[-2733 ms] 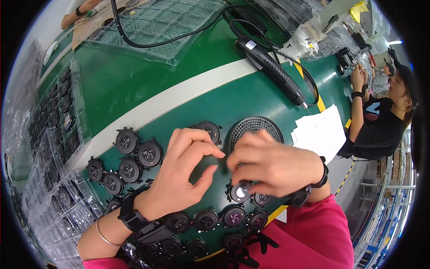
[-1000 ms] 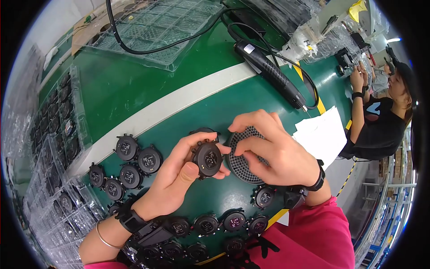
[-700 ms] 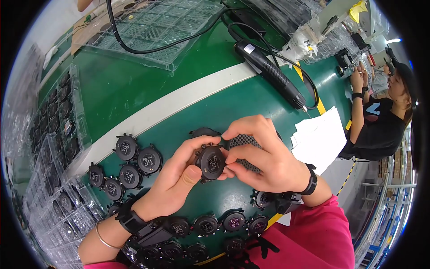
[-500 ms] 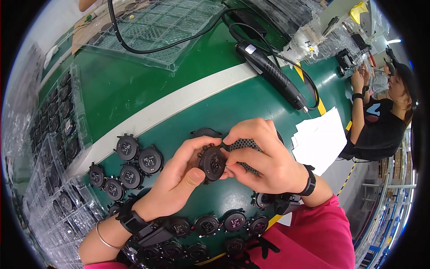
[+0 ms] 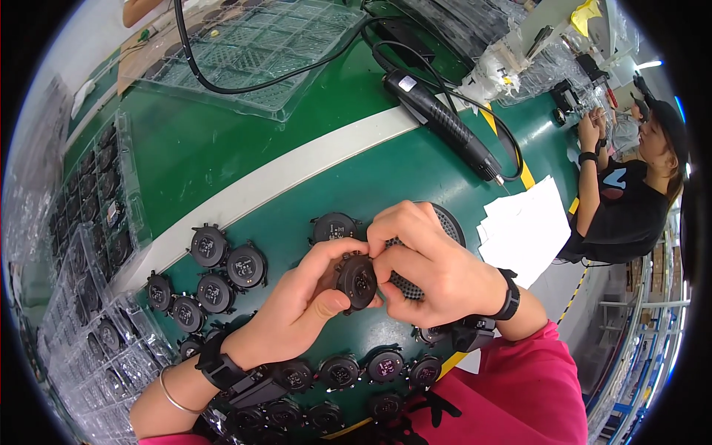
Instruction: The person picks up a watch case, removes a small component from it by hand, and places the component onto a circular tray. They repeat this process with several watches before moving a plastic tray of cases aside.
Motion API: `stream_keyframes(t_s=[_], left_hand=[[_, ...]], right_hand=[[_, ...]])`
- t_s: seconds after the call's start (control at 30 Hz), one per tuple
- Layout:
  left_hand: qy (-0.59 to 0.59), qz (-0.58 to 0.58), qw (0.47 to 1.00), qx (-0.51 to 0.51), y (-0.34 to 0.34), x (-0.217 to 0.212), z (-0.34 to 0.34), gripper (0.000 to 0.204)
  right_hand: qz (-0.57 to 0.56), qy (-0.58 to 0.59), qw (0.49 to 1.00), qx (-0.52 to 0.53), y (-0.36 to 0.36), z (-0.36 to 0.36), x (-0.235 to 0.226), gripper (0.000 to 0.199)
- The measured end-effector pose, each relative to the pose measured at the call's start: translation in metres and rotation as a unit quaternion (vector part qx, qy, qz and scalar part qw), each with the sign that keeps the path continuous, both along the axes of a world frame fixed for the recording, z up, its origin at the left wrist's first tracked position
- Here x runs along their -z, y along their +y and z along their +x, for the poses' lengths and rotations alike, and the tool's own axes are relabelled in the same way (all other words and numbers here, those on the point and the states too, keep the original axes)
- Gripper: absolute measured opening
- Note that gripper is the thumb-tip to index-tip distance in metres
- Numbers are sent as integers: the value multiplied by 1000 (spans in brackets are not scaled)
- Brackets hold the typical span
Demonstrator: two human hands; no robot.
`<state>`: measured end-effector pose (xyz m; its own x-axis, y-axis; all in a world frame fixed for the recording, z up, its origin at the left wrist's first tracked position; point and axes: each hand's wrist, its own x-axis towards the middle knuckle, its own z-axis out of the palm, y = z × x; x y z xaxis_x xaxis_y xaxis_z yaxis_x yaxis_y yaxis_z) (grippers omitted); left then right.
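My left hand (image 5: 285, 319) is closed around a round black watch case (image 5: 357, 282), its printed back turned toward me and tilted. At the case's upper right edge, the fingers of my right hand (image 5: 437, 267) are pinched together. Whatever they grip there, if anything, is hidden. Just beyond the hands lies another watch case (image 5: 334, 227) on the green table mat (image 5: 297, 196). Behind my right hand a round, dark perforated dish (image 5: 452, 225) shows in part.
More watch cases (image 5: 245, 265) lie at left and in rows near me (image 5: 386, 366). Clear trays (image 5: 130, 200) stand far left. A black electric screwdriver (image 5: 449, 130) with a cable, white papers (image 5: 523, 230) and a co-worker (image 5: 630, 200) are at right.
The held watch case has tilted and shifted slightly. My right fingers have curled in tighter at its edge. The watch case beyond my hands and the perforated dish show more.
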<state>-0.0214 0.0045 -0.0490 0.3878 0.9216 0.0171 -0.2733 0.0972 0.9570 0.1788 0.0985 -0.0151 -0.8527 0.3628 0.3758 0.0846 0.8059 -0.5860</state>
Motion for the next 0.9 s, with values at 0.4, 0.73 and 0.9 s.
stream_keyframes(t_s=[0.4, 0.73, 0.9], left_hand=[[-1, -9, 999, -32, 2, 0, 3, 73], [-64, 12, 998, -27, 3, 7, 3, 51], [-72, -1, 997, -23, 3, 8, 2, 51]], right_hand=[[42, -79, 995, 45, 16, 11, -11, 22], [43, -77, 995, 36, 15, 12, -7, 17], [83, -72, 994, -2, 14, 11, -20, 15]])
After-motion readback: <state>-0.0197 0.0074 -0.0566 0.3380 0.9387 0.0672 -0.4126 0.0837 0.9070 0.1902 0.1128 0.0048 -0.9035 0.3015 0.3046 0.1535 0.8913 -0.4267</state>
